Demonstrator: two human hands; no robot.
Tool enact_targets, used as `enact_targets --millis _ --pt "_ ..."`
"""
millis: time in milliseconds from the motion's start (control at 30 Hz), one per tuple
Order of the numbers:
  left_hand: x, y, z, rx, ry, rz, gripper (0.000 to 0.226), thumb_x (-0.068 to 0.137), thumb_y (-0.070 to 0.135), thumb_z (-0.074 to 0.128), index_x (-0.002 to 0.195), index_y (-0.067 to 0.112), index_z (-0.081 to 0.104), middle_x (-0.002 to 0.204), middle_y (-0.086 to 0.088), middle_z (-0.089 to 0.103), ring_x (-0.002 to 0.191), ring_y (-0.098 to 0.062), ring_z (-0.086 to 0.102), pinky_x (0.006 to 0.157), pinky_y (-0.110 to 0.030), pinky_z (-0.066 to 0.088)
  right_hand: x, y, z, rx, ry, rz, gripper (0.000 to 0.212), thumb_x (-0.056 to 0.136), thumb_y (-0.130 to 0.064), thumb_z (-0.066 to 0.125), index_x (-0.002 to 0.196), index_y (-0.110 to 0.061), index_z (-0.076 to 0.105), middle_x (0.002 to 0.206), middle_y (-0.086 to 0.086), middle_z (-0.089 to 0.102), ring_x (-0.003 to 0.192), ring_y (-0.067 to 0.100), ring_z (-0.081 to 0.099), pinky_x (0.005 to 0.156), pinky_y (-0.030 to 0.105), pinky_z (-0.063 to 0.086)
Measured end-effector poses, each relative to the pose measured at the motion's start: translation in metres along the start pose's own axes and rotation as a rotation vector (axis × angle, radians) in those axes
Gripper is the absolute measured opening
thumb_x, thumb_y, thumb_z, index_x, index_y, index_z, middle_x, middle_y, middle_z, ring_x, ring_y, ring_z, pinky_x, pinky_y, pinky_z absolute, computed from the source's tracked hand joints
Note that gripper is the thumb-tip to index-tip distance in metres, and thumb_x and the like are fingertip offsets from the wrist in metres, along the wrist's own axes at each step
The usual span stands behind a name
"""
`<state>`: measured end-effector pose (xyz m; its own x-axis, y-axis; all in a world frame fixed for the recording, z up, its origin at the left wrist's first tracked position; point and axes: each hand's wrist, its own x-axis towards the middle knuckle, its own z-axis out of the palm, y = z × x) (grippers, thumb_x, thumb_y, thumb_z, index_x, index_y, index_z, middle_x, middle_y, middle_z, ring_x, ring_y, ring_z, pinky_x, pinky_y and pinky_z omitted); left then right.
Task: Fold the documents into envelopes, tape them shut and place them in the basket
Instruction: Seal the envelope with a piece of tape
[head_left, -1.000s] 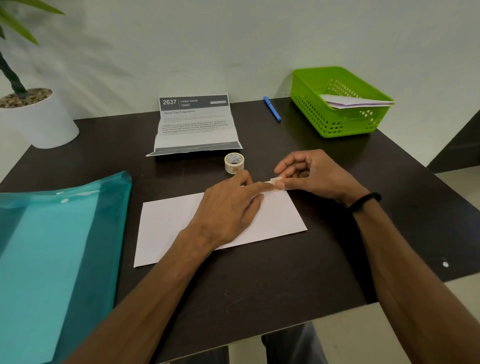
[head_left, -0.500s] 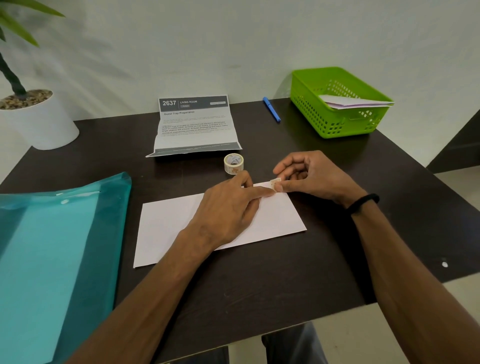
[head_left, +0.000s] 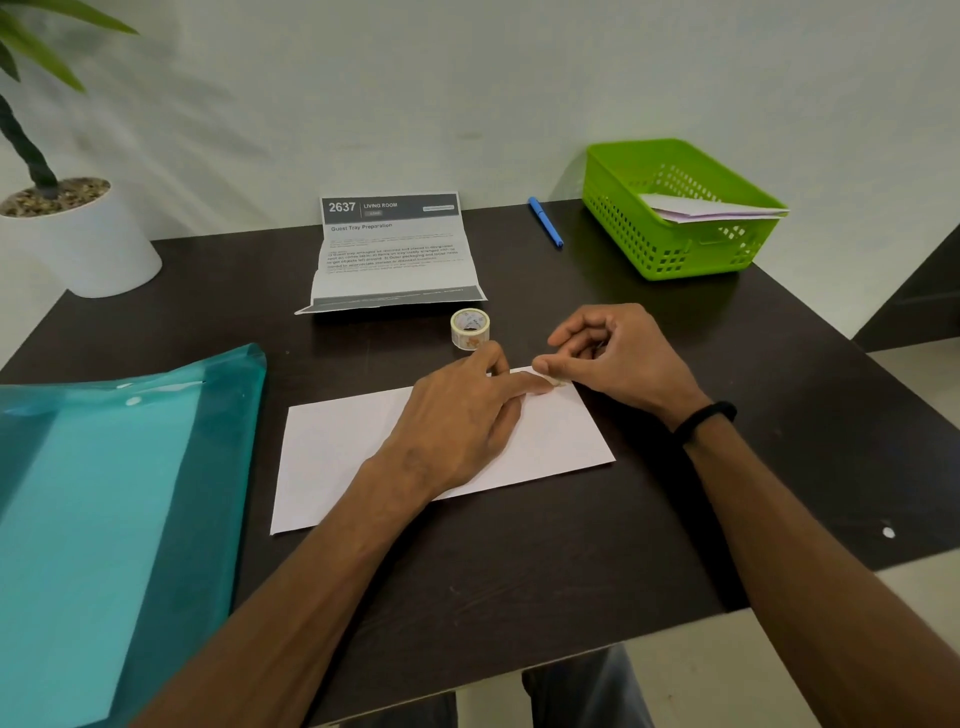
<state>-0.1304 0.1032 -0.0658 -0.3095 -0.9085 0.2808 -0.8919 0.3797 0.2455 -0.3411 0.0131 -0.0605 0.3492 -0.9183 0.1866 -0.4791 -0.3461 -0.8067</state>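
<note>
Dark wooden table (head_left: 519, 597): flat white paper envelope (head_left: 332, 457) just in front of small tape roll (head_left: 469, 328). Left hand (head_left: 457, 421) presses it, right hand (head_left: 618, 358) pinches tape piece (head_left: 555, 381) at the corner. Risk: tape creasing if envelope slides.

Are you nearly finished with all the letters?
Partway. Done: envelopes already lie in the basket. In hand: the left hand presses on the envelope while the right hand pinches a bit of tape at its far corner. Left: this one must reach the basket, and the printed sheet still lies unfolded behind the tape roll.
</note>
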Motion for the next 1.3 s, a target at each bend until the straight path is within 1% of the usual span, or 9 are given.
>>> enact_targets --millis 100,267,533,633,733,833,967,1133,1300 --pt "0.0006 -0.0005 0.0 0.004 -0.012 -0.012 0.04 0.108 0.035 0.044 0.145 0.045 0.052 0.114 0.004 0.051 0.087 -0.006 0.044 0.072 -0.026 0.034 -0.0011 -0.0012 0.0014 -0.012 0.013 -0.006 0.036 0.069 -0.038 0.095 0.093 -0.019 0.076 0.078 -0.005 0.078 0.07 0.007 0.074 0.065 0.017 0.054" --pt "0.0016 -0.0003 -0.0003 0.007 -0.034 -0.026 0.042 0.108 0.036 0.042 0.148 0.047 0.048 0.116 0.005 0.051 0.09 -0.006 0.046 0.074 -0.024 0.034 -0.0039 -0.0031 0.0022 -0.06 0.033 -0.047 0.038 0.067 -0.04 0.095 0.094 -0.02 0.075 0.076 -0.007 0.077 0.069 0.011 0.072 0.066 0.02 0.058" --pt "0.0019 0.0004 -0.0004 0.0 -0.035 -0.026 0.041 0.108 0.036 0.042 0.147 0.047 0.049 0.118 0.005 0.051 0.091 -0.006 0.046 0.074 -0.023 0.034 -0.0043 -0.0018 0.0031 -0.101 0.04 -0.066 0.041 0.067 -0.042 0.093 0.097 -0.02 0.075 0.078 -0.008 0.077 0.07 0.011 0.072 0.066 0.02 0.059" --pt "0.0009 -0.0007 0.0006 -0.009 -0.023 -0.009 0.04 0.108 0.034 0.044 0.146 0.045 0.051 0.118 0.004 0.051 0.091 -0.009 0.051 0.073 -0.024 0.035 -0.004 -0.0007 0.0028 -0.119 0.05 -0.077 0.046 0.067 -0.041 0.095 0.102 -0.021 0.074 0.082 -0.01 0.077 0.072 0.011 0.07 0.067 0.021 0.059" --pt "0.0 -0.0016 0.0013 -0.012 -0.008 0.001 0.039 0.107 0.033 0.046 0.143 0.045 0.054 0.117 0.004 0.051 0.088 -0.008 0.049 0.072 -0.025 0.035 -0.0027 0.0 0.0016 -0.129 0.058 -0.074 0.05 0.067 -0.04 0.096 0.107 -0.021 0.073 0.087 -0.011 0.076 0.073 0.008 0.068 0.069 0.019 0.059" --pt "-0.0011 -0.0027 0.0019 -0.017 0.01 0.018 0.039 0.106 0.032 0.048 0.142 0.044 0.057 0.118 0.004 0.05 0.086 -0.01 0.051 0.071 -0.026 0.036 -0.0025 0.0003 0.0023 -0.111 0.055 -0.055 0.049 0.066 -0.04 0.097 0.106 -0.022 0.074 0.087 -0.01 0.076 0.07 0.004 0.066 0.068 0.018 0.058" --pt "-0.0012 -0.0023 0.0015 -0.013 0.008 0.019 0.039 0.105 0.033 0.047 0.142 0.042 0.058 0.126 0.004 0.049 0.087 -0.005 0.043 0.073 -0.023 0.033 -0.0023 0.0011 0.0025 -0.089 0.071 -0.035 0.047 0.067 -0.037 0.097 0.105 -0.022 0.074 0.086 -0.009 0.076 0.07 0.004 0.066 0.069 0.019 0.058" --pt "-0.0012 -0.0026 0.0019 -0.024 0.019 0.02 0.038 0.106 0.034 0.048 0.142 0.042 0.058 0.13 0.005 0.049 0.09 -0.004 0.042 0.076 -0.022 0.033 -0.0018 0.0013 0.0028 -0.065 0.08 -0.011 0.045 0.069 -0.033 0.097 0.105 -0.02 0.073 0.085 -0.007 0.076 0.07 0.002 0.066 0.068 0.017 0.057" --pt "-0.0015 -0.0025 0.0023 -0.042 0.023 0.016 0.038 0.106 0.034 0.049 0.143 0.041 0.057 0.133 0.004 0.05 0.095 -0.007 0.051 0.079 -0.02 0.033 -0.0012 0.0027 0.0027 -0.057 0.09 0.008 0.041 0.071 -0.029 0.096 0.104 -0.02 0.074 0.084 -0.007 0.076 0.069 0.002 0.066 0.065 0.016 0.055"
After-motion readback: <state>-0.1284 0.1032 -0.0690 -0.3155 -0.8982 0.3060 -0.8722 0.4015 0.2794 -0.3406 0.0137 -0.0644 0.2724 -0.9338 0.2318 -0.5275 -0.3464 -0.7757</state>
